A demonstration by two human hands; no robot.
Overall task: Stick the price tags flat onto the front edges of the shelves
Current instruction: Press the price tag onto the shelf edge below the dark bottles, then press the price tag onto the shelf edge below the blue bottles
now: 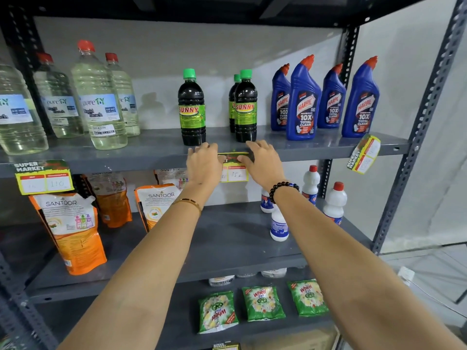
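1. The left hand (204, 164) and right hand (264, 164) are pressing the price tag (235, 174) against the shelf front edge (126, 161), below the Sunny bottles (245, 107).
2. The fingers (202, 149) of both hands are lying straight over the shelf lip, thumbs pressing the tag's top.

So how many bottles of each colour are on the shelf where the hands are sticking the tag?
Clear bottles with red caps: 4 (the leftmost is cut off by the picture edge)
Dark bottles with green caps: 3 (one is half hidden behind another)
Blue bottles with red-orange tops: 4
Total: 11
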